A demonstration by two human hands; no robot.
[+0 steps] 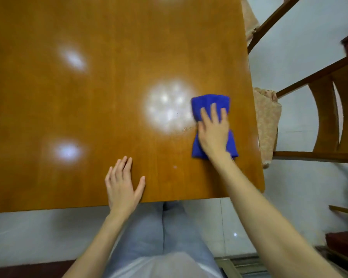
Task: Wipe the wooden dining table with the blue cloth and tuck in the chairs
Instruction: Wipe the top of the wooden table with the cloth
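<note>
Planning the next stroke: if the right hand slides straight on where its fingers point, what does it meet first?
Way looks free: beyond the right hand and cloth, only bare table up to the picture's top.

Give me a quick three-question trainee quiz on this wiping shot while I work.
1. True or false: the left hand lies flat on the wooden table.
2. Which hand presses the blue cloth?
3. The chairs stand A) at the table's near edge, B) along its right side, C) along its left side.
Key: 1 true; 2 the right hand; 3 B.
</note>
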